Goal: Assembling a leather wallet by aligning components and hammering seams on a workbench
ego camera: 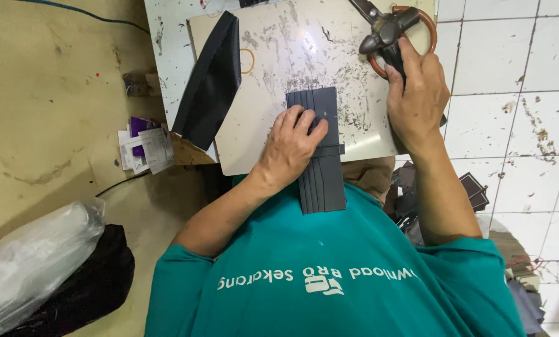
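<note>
My left hand [290, 148] presses flat on a stack of dark grey leather strips [322, 187]. The stack lies on a scratched white cutting board [279, 43] and hangs over its near edge onto my lap. A narrow grey band crosses the stack just under my fingers. My right hand [418, 93] grips the handle of large scissors [388, 30] with orange-brown loops at the board's far right corner. The scissors' blades point away to the upper left, apart from the strips.
A folded black sheet [212, 81] lies on the board's left side beside a thin rubber band [248, 60]. Small cards and papers [145, 146] sit left of the board. A clear plastic bag [36, 262] and a black bag [89, 290] are at lower left. Dark scraps [473, 190] lie on the tiled floor [516, 125] to the right.
</note>
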